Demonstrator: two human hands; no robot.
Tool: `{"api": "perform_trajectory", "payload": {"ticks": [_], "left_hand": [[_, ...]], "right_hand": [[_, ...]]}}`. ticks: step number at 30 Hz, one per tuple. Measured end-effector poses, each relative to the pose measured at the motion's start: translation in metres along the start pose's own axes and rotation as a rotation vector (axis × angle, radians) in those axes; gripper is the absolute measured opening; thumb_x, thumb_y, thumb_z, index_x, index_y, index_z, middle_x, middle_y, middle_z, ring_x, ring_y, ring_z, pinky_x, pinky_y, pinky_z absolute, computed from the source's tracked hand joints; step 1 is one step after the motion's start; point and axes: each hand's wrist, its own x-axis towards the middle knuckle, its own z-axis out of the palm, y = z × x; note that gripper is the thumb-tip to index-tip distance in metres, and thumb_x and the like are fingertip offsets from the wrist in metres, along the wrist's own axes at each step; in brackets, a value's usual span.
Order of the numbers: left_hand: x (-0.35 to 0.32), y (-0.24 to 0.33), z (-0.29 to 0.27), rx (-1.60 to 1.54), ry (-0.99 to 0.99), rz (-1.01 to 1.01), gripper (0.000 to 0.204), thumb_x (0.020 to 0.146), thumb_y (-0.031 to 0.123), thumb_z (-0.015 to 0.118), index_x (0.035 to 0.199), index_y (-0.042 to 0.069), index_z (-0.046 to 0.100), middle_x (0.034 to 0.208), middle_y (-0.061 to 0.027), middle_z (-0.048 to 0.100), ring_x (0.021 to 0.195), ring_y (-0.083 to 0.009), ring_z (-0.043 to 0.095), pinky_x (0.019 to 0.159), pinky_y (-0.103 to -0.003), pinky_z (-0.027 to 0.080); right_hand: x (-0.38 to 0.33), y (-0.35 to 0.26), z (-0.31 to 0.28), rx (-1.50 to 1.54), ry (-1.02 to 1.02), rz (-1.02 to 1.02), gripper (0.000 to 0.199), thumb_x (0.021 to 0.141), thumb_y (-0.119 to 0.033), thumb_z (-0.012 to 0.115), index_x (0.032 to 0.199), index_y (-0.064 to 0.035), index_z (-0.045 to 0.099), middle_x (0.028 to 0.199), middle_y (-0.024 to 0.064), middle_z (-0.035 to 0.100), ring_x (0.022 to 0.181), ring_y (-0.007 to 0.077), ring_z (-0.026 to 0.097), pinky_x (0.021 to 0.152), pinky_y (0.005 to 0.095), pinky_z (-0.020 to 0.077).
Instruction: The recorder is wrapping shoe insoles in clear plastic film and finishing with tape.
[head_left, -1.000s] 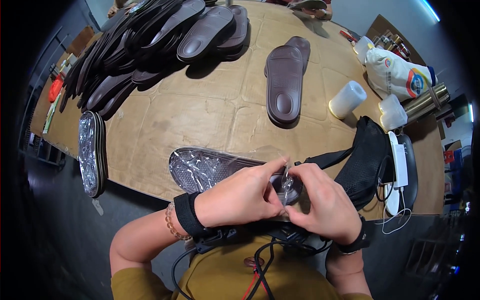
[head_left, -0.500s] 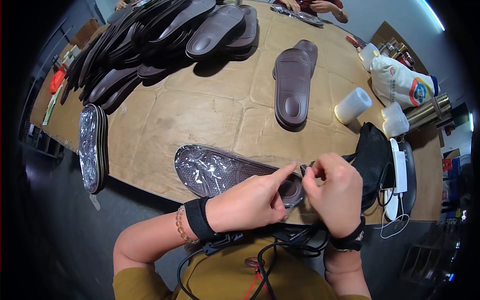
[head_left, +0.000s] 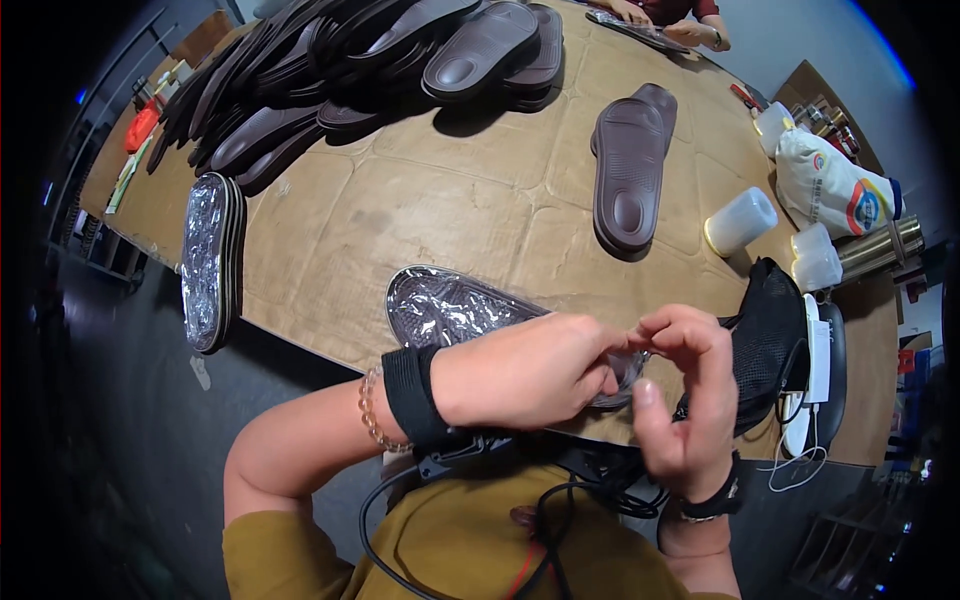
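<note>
- Head view, looking down: the cardboard-covered worktable (head_left: 420,210) spreads out beyond both my hands, its near edge running just under them.
- Far ahead and to the left of my left hand, a big heap of dark brown insoles (head_left: 330,70) covers the table's far side.
- Straight ahead of my right hand, well apart from it, a stacked pair of brown insoles (head_left: 628,165) lies flat.
- Well off to the left of my left hand, a stack of plastic-wrapped insoles (head_left: 205,260) sits at the table edge.
- Just right of my right hand rests a black mesh bag (head_left: 770,340); beyond it stand two translucent cups (head_left: 740,220).
- Under both hands lies the film-wrapped insole (head_left: 450,305), its far end hidden by my fingers.
- My left hand (head_left: 525,370) is curled, pinching the wrap at the insole's end.
- My right hand (head_left: 685,400) is half closed, thumb and fingertips nipping the same film, touching my left fingers.
</note>
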Motion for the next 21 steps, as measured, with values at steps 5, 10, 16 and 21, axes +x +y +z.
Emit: {"api": "perform_trajectory", "payload": {"ticks": [5,10,16,21], "left_hand": [[0.004,0.009,-0.019,-0.078,-0.124,-0.09,0.046,0.103,0.006,0.053,0.149,-0.003,0.054,0.109,-0.0174,0.077,0.094,-0.0235,0.074,0.085,-0.037,0.057],[-0.012,0.008,-0.037,-0.148,-0.008,-0.137,0.051,0.103,0.003,0.049,0.153,-0.002,0.05,0.121,-0.0182,0.075,0.102,-0.0188,0.07,0.095,-0.034,0.056],[-0.045,-0.013,-0.048,0.617,0.064,0.072,0.03,0.09,0.0,0.064,0.119,0.002,0.074,0.127,-0.0124,0.074,0.091,-0.0351,0.074,0.079,-0.04,0.061],[-0.047,-0.014,-0.041,0.872,-0.045,0.154,0.035,0.081,0.005,0.069,0.116,0.005,0.074,0.129,-0.0117,0.073,0.092,-0.0301,0.077,0.076,-0.039,0.061]], "right_hand": [[-0.008,-0.01,0.014,-0.191,0.056,-0.175,0.045,0.078,-0.014,0.083,0.115,-0.0006,0.06,0.127,0.0202,0.056,0.114,0.0399,0.06,0.1,0.0465,0.0513],[-0.007,-0.009,0.02,-0.425,-0.384,-0.296,0.068,0.077,-0.037,0.088,0.126,0.003,0.061,0.128,0.0215,0.06,0.122,0.0394,0.059,0.109,0.052,0.0442],[-0.003,-0.004,0.034,-0.462,-0.519,-0.213,0.044,0.081,-0.033,0.086,0.105,-0.0016,0.064,0.089,0.0105,0.06,0.094,0.031,0.061,0.106,0.0472,0.0444],[-0.001,-0.002,0.038,-0.397,-0.502,-0.198,0.037,0.083,-0.031,0.085,0.094,-0.0027,0.064,0.086,0.012,0.06,0.09,0.0321,0.06,0.093,0.0441,0.0465]]}}
